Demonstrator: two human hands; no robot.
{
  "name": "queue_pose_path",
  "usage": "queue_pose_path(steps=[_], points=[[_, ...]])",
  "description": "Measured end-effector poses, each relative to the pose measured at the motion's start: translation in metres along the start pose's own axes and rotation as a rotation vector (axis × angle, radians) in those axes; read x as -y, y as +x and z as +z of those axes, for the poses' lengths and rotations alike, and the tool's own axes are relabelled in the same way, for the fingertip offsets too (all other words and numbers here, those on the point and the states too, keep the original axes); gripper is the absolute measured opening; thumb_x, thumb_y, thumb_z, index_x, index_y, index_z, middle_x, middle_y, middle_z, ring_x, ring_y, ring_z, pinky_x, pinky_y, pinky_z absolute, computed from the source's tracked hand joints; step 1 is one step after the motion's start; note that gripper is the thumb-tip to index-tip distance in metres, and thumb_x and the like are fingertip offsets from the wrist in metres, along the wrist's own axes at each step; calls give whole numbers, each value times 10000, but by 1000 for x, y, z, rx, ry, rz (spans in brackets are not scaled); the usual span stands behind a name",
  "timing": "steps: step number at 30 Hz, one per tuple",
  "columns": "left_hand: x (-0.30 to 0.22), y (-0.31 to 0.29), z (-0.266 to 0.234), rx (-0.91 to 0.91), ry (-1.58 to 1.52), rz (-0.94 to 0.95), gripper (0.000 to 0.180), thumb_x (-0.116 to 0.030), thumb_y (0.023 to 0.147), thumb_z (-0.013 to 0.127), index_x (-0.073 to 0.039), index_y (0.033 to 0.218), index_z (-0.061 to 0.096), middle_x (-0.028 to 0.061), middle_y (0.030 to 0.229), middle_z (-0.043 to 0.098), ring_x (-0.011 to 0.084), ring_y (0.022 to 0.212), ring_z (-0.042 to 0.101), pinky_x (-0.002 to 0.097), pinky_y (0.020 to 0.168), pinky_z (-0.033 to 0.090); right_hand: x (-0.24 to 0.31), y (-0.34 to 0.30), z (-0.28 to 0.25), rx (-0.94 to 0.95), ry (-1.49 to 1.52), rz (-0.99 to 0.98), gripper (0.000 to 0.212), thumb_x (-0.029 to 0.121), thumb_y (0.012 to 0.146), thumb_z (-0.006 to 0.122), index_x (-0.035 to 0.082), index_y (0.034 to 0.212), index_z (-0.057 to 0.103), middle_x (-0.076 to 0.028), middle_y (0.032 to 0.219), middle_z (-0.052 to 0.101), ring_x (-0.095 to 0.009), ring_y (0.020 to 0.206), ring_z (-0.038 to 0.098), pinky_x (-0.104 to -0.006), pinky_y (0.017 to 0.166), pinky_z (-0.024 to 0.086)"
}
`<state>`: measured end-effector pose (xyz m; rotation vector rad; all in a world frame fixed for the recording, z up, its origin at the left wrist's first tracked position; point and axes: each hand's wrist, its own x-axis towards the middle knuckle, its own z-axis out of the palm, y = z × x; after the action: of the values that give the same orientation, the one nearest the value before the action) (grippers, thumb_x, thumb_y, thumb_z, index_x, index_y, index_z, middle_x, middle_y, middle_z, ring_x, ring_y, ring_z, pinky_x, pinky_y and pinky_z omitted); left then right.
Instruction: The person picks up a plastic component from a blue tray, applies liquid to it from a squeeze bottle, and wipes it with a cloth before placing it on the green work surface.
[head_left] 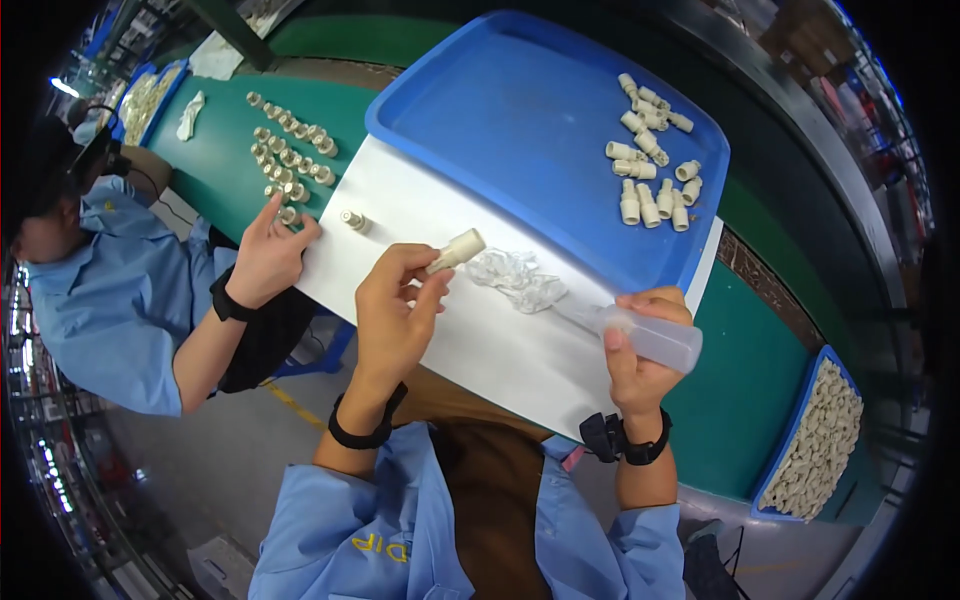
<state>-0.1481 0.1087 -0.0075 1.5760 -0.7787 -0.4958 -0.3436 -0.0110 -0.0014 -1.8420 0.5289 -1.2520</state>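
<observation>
Between the fingers and thumb of my left hand [400, 310] is a cream cylindrical plastic fitting [460, 248], tilted with its wide end up to the right. My right hand [645, 350] is wrapped round a translucent squeeze bottle [660, 340], whose thin nozzle points left toward the fitting, apart from it. Beneath and between them, a crumpled white cloth or tissue [520, 280] lies on the white sheet [490, 360]. One more fitting [354, 220] stands on the sheet left of my left hand.
A blue tray [500, 130] holds several cream fittings at its right side. At far right sits a blue bin [770, 480] full of small cream parts. On the left, a co-worker's hand [270, 255] touches rows of standing fittings [290, 160] on the green table [220, 180].
</observation>
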Motion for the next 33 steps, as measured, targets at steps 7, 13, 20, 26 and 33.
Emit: queue_pose_path(steps=[7,13,20,26,33], points=[[15,-23,-5,-67,-89,54,172,68,764,599,29,922,543,83,900,555,108,708,578,207,547,514,-4,-3,2,224,-200,133,304,175,731,680,26,930,506,-112,826,538,-186,779,511,-285,682,420],[19,-27,15,-54,66,274,194,81,731,621,24,903,551,107,885,557,159,694,597,223,524,501,1,-11,-2,-129,260,-108,324,118,707,676,23,929,460,-131,857,513,-188,675,518,-276,609,448],[21,-33,31,-69,368,570,189,79,696,647,20,856,566,122,862,560,213,640,596,254,499,478,10,-17,3,40,174,-170,348,128,689,693,41,931,458,-129,857,511,-195,698,533,-275,586,461],[21,-39,36,-39,388,567,228,130,649,663,46,844,577,140,852,561,228,706,599,255,570,500,11,-15,3,110,-22,-197,380,256,745,690,63,940,427,-109,881,487,-184,707,509,-278,626,426],[19,-38,37,-40,367,564,237,128,645,669,44,848,580,140,846,561,227,691,596,251,571,503,12,-15,3,96,-4,-211,338,105,658,718,55,902,489,-124,879,541,-202,717,547,-286,597,474]])
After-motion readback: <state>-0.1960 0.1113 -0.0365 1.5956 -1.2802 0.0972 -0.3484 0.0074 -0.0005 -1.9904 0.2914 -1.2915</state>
